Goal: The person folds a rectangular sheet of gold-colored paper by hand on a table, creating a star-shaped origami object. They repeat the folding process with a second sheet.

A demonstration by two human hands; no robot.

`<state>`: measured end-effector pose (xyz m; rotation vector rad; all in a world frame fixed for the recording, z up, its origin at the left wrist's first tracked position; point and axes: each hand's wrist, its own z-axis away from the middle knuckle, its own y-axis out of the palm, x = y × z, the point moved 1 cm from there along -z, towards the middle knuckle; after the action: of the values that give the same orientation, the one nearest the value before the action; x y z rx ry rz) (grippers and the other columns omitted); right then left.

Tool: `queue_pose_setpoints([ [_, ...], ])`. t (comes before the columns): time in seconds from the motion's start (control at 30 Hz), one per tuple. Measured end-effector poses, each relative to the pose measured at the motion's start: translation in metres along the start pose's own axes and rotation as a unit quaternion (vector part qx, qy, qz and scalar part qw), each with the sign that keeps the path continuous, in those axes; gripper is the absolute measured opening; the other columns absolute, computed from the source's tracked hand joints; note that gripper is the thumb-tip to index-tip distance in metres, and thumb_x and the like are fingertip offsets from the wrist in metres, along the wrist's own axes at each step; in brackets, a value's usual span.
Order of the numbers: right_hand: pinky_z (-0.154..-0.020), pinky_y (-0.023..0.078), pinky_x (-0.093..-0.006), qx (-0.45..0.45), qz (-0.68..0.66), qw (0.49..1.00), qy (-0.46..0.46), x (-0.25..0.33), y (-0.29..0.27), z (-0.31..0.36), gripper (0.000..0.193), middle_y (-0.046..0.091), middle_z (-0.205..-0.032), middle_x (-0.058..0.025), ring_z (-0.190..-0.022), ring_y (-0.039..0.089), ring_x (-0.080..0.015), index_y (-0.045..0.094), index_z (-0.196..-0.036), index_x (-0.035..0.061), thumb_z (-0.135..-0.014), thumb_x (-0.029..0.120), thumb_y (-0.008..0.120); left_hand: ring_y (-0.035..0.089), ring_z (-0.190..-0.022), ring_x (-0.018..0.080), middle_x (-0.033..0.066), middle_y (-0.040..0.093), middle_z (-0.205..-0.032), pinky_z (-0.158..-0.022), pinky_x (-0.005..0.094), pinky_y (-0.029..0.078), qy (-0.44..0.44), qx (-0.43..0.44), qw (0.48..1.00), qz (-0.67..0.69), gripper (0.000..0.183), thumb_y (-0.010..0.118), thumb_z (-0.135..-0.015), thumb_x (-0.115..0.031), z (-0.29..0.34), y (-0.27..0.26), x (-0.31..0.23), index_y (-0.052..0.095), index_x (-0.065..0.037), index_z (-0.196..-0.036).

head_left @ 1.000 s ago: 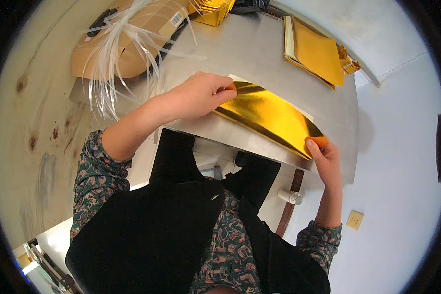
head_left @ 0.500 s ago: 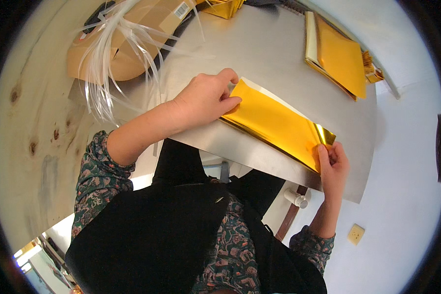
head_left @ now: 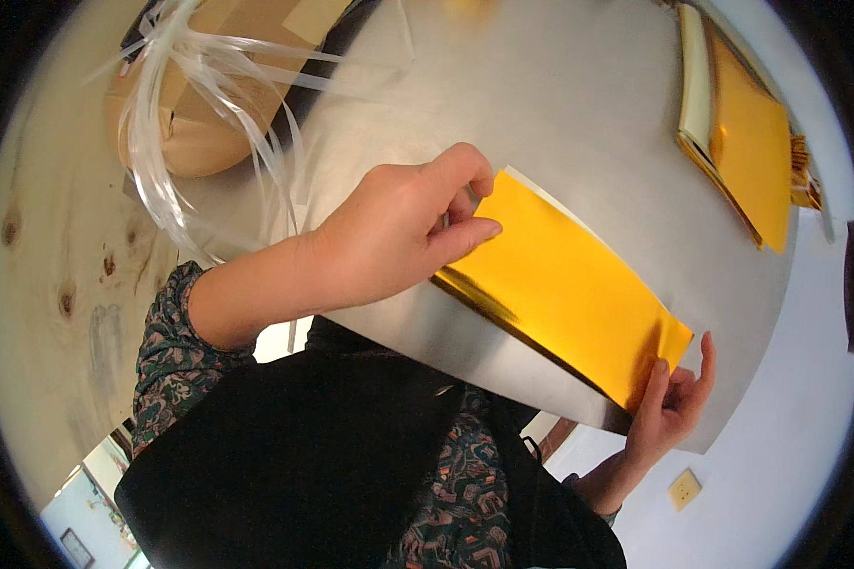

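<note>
A long folded sheet of shiny gold paper stretches between my hands, slanting down to the right above the metal tabletop. A pale edge shows along its far side. My left hand pinches its left end, with the thumb on top and the fingers curled behind. At the right end, my right hand grips the near corner, thumb on the gold face and index finger stretched out past the edge.
The silver metal tabletop lies under the paper. A stack of gold sheets rests at the far right by the white wall. At the far left, clear plastic strips drape over a brown cardboard package. A wooden board fills the left side.
The gold paper and both hands appear larger and lower to the right. My right index finger has straightened out. The whole view has shifted, and the gold stack sits further right.
</note>
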<state>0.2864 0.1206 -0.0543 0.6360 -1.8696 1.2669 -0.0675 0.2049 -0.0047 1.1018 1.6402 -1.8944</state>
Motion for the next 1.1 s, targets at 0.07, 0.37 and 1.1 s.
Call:
queue_pose_setpoints([
  [0.07, -0.060, 0.040, -0.0173, 0.009, 0.034, 0.999, -0.017, -0.005, 0.001, -0.002, 0.039, 0.069, -0.088, -0.0010, -0.067, 0.054, -0.0032, 0.064, -0.137, 0.0034, -0.098, 0.000, 0.068, 0.072, -0.068, 0.0259, 0.0141, 0.070, -0.078, -0.060, 0.0330, 0.055, -0.025, 0.013, 1.000, -0.007, 0.027, 0.073, -0.098, -0.012, 0.001, -0.001, 0.001, 0.051, -0.002, -0.112],
  [0.37, -0.069, 0.047, -0.0232, 0.022, 0.056, 0.998, -0.029, -0.020, 0.007, 0.004, 0.023, 0.074, -0.109, -0.0112, -0.078, 0.059, -0.0103, 0.070, -0.121, -0.0040, -0.100, 0.002, 0.064, 0.070, -0.071, 0.0287, 0.0147, 0.066, -0.086, -0.061, 0.0338, 0.056, 0.008, -0.001, 1.000, 0.024, 0.025, 0.074, -0.096, -0.009, -0.002, -0.002, 0.007, 0.054, -0.004, -0.111],
  [1.1, -0.077, 0.044, -0.0215, 0.037, 0.079, 0.996, -0.028, -0.024, -0.012, -0.002, 0.026, 0.071, -0.111, -0.0075, -0.082, 0.053, -0.0082, 0.068, -0.127, -0.0027, -0.105, 0.012, 0.065, 0.068, -0.074, 0.0204, 0.0112, 0.067, -0.091, -0.066, 0.0315, 0.056, 0.082, -0.030, 0.996, 0.005, 0.040, 0.083, -0.089, -0.003, -0.010, -0.010, 0.010, 0.067, 0.001, -0.125],
])
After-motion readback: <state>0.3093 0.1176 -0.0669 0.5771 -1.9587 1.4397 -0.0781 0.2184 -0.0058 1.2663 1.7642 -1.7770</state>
